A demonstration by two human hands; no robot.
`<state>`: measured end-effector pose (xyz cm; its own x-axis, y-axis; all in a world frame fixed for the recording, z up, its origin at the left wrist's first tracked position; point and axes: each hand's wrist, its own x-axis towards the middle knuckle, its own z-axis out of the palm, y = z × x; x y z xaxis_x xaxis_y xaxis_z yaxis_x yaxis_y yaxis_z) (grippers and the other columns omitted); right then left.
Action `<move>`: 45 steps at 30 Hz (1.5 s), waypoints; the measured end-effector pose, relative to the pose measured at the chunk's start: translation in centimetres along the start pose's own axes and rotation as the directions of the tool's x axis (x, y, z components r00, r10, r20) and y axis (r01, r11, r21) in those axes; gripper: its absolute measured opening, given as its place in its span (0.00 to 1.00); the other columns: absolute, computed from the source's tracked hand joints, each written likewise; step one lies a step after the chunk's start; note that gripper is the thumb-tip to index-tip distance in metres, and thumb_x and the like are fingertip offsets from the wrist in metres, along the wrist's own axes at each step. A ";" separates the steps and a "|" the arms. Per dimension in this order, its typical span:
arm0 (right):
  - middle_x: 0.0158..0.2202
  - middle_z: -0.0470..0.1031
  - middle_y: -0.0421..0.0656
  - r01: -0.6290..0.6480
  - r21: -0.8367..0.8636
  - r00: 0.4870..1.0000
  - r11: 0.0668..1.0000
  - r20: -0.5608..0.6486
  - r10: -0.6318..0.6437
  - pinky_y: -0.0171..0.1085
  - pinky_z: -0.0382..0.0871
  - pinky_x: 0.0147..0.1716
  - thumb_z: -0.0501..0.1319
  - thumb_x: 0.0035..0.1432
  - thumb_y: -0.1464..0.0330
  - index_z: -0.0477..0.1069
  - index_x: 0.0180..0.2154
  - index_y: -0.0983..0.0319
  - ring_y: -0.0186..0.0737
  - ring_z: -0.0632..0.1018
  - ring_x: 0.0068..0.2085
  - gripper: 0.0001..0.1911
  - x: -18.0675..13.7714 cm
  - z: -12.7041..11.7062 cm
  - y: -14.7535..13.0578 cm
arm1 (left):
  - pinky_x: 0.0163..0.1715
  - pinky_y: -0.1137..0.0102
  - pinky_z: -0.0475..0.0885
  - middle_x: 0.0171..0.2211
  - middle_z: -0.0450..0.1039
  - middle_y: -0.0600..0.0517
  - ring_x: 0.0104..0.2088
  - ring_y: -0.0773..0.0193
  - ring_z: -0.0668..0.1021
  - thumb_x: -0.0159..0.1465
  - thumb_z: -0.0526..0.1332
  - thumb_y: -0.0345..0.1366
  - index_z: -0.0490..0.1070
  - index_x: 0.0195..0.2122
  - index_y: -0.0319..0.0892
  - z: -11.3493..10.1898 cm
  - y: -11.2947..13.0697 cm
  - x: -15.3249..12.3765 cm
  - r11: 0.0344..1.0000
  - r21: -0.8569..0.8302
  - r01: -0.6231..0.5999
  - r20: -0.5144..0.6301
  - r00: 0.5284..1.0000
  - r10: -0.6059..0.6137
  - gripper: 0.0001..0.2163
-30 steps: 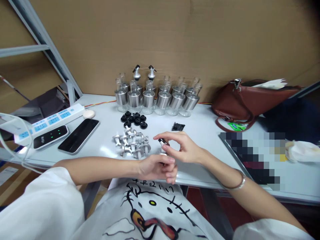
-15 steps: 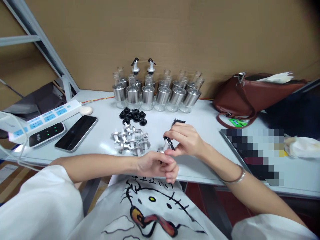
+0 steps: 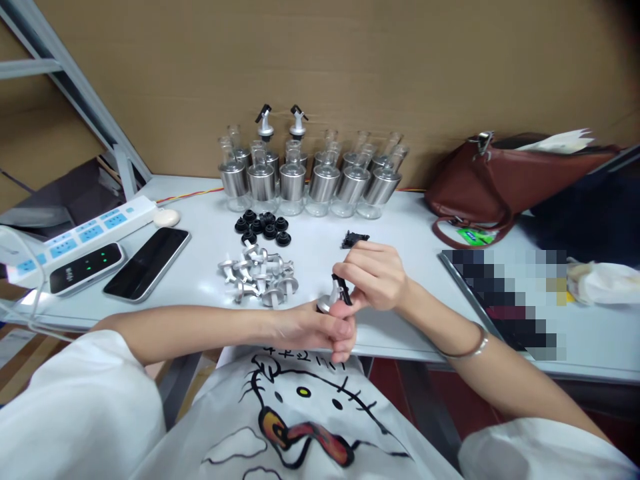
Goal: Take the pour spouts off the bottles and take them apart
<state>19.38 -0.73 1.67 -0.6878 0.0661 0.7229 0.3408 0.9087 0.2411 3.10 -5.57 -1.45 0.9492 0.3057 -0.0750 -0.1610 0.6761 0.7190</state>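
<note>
My left hand [image 3: 320, 331] grips a small silver pour spout [image 3: 329, 300] at the near table edge. My right hand [image 3: 374, 275] pinches a small black clip [image 3: 342, 289] pressed against that spout. Just left of my hands lies a heap of silver spouts [image 3: 257, 278]. Behind it sits a cluster of black rubber stoppers [image 3: 263, 228]. A few more black clips [image 3: 354, 239] lie just behind my right hand. Several glass and steel bottles [image 3: 310, 180] stand in rows at the back; two of them carry fitted spouts [image 3: 280, 123].
At the left lie a black phone [image 3: 147, 263], a smaller black device [image 3: 85, 268] and a white power strip [image 3: 85, 234]. A brown handbag [image 3: 505, 183] rests at the back right, in front of it a flat blurred item [image 3: 505, 300]. The table [image 3: 400, 253] backs onto a cardboard wall.
My right hand has brought the black clip down onto the spout in my left hand. The view has shifted slightly, so the table items sit higher and further left.
</note>
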 end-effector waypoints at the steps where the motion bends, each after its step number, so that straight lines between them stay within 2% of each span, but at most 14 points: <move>1: 0.17 0.58 0.39 -0.001 0.013 1.000 1.000 -0.015 0.001 0.36 0.56 0.21 0.46 0.63 0.47 0.68 0.23 0.61 0.34 0.59 0.20 0.29 0.1 0.0 -0.1 | 0.28 0.67 0.56 0.19 0.63 0.58 0.22 0.71 0.66 0.47 0.72 0.46 0.65 0.21 0.40 0.0 0.0 0.0 1.000 0.007 0.002 -0.009 1.000 -0.002 0.18; 4: 0.16 0.57 0.38 -0.006 0.036 0.999 0.999 -0.033 0.007 0.36 0.55 0.21 0.50 0.60 0.47 0.66 0.21 0.61 0.34 0.58 0.19 0.27 0.4 0.0 -0.3 | 0.29 0.68 0.58 0.17 0.62 0.59 0.21 0.72 0.66 0.46 0.72 0.44 0.65 0.20 0.40 0.3 0.2 0.1 0.999 0.031 0.008 -0.057 0.998 -0.006 0.17; 8: 0.16 0.55 0.37 -0.060 0.032 0.998 0.998 -0.034 0.061 0.34 0.54 0.20 0.48 0.62 0.48 0.65 0.20 0.61 0.33 0.56 0.19 0.29 0.6 0.2 -0.5 | 0.27 0.68 0.57 0.14 0.56 0.61 0.18 0.73 0.64 0.51 0.69 0.46 0.60 0.17 0.41 0.7 0.3 0.1 0.999 0.033 0.031 -0.106 0.994 -0.028 0.20; 15: 0.16 0.56 0.38 -0.007 0.019 1.000 1.000 -0.007 0.008 0.35 0.53 0.20 0.41 0.67 0.53 0.64 0.19 0.62 0.33 0.57 0.19 0.31 0.3 0.9 -0.7 | 0.27 0.67 0.57 0.14 0.56 0.58 0.20 0.71 0.63 0.57 0.62 0.49 0.61 0.16 0.41 0.8 0.6 -0.1 0.975 0.184 0.128 -0.002 0.991 -0.130 0.20; 23: 0.17 0.60 0.39 -0.014 0.092 0.999 0.996 0.041 0.010 0.36 0.54 0.22 0.38 0.68 0.53 0.63 0.21 0.62 0.34 0.59 0.20 0.31 0.3 1.4 -0.8 | 0.25 0.70 0.60 0.15 0.58 0.58 0.20 0.71 0.65 0.57 0.61 0.57 0.63 0.15 0.40 0.7 0.4 0.2 0.974 0.210 0.090 0.064 0.992 -0.105 0.25; 25: 0.17 0.60 0.39 -0.088 0.217 0.996 0.972 0.012 0.088 0.35 0.55 0.22 0.37 0.69 0.56 0.63 0.22 0.62 0.34 0.60 0.20 0.30 0.4 1.4 -1.2 | 0.27 0.71 0.63 0.15 0.59 0.58 0.20 0.71 0.66 0.56 0.61 0.57 0.63 0.16 0.39 0.6 0.3 0.2 0.962 0.260 0.079 0.051 0.994 -0.095 0.26; 28: 0.17 0.60 0.38 -0.238 0.454 0.963 0.859 -0.005 0.270 0.34 0.57 0.22 0.35 0.70 0.63 0.60 0.23 0.61 0.32 0.61 0.19 0.27 0.5 1.3 -1.9 | 0.33 0.69 0.68 0.14 0.59 0.59 0.21 0.71 0.67 0.54 0.62 0.58 0.63 0.17 0.39 0.7 0.4 0.0 0.918 0.388 0.086 -0.021 0.996 -0.085 0.25; 31: 0.18 0.61 0.38 -0.369 0.484 0.917 0.793 0.051 0.395 0.33 0.57 0.23 0.40 0.69 0.62 0.60 0.23 0.61 0.31 0.62 0.20 0.24 0.6 0.8 -1.8 | 0.36 0.68 0.71 0.14 0.59 0.60 0.20 0.72 0.66 0.53 0.63 0.58 0.62 0.17 0.40 0.9 0.6 -0.1 0.911 0.405 0.082 -0.052 0.996 -0.067 0.25; 33: 0.19 0.61 0.38 -0.516 0.431 0.840 0.740 0.086 0.536 0.33 0.56 0.23 0.43 0.68 0.60 0.60 0.23 0.61 0.31 0.63 0.21 0.23 0.7 0.3 -0.9 | 0.36 0.68 0.71 0.14 0.59 0.60 0.20 0.72 0.66 0.53 0.63 0.57 0.62 0.17 0.40 1.0 0.6 -0.2 0.916 0.392 0.079 -0.064 0.996 -0.059 0.25; 36: 0.18 0.56 0.36 -0.746 0.329 0.641 0.579 0.121 0.758 0.34 0.54 0.23 0.46 0.65 0.54 0.55 0.20 0.60 0.30 0.60 0.21 0.25 0.7 -0.5 1.7 | 0.35 0.69 0.71 0.14 0.60 0.60 0.21 0.72 0.67 0.53 0.64 0.56 0.61 0.16 0.40 1.1 0.5 -0.1 0.921 0.378 0.088 -0.087 0.994 -0.059 0.24; 38: 0.17 0.54 0.35 -0.853 0.233 0.514 0.467 0.221 0.829 0.34 0.52 0.23 0.49 0.61 0.49 0.53 0.18 0.60 0.30 0.58 0.21 0.27 0.4 -1.1 3.7 | 0.36 0.70 0.71 0.14 0.60 0.60 0.20 0.73 0.67 0.53 0.64 0.55 0.60 0.16 0.40 1.0 0.4 0.0 0.935 0.347 0.080 -0.082 0.995 -0.055 0.24; 41: 0.15 0.52 0.34 -0.940 0.007 0.299 0.340 0.496 0.815 0.34 0.50 0.22 0.58 0.50 0.45 0.55 0.16 0.60 0.29 0.55 0.20 0.29 -0.5 -2.0 6.1 | 0.35 0.70 0.71 0.13 0.61 0.61 0.18 0.74 0.67 0.54 0.65 0.53 0.59 0.17 0.40 0.7 0.1 0.2 0.961 0.272 0.055 -0.064 0.997 -0.039 0.23; 43: 0.14 0.54 0.34 -0.945 -0.130 0.158 0.300 0.622 0.767 0.34 0.51 0.21 0.61 0.47 0.46 0.58 0.15 0.61 0.28 0.56 0.19 0.28 -1.1 -2.5 7.2 | 0.35 0.70 0.71 0.13 0.61 0.61 0.18 0.74 0.67 0.54 0.66 0.52 0.59 0.17 0.40 0.6 0.0 0.3 0.970 0.237 0.052 -0.060 0.997 -0.039 0.23; 45: 0.13 0.57 0.35 -0.939 -0.202 0.053 0.279 0.716 0.696 0.35 0.53 0.22 0.61 0.47 0.47 0.60 0.16 0.61 0.29 0.58 0.19 0.26 -1.8 -2.9 7.9 | 0.35 0.69 0.71 0.13 0.61 0.61 0.18 0.74 0.67 0.54 0.66 0.51 0.59 0.17 0.40 0.6 0.0 0.3 0.972 0.227 0.058 -0.058 0.997 -0.046 0.23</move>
<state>25.14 5.10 4.18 -0.2580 0.9311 -0.2578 0.8701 0.1079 -0.4809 3.51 -5.85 -1.06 0.9384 0.3123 -0.1477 -0.0399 0.5226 0.8516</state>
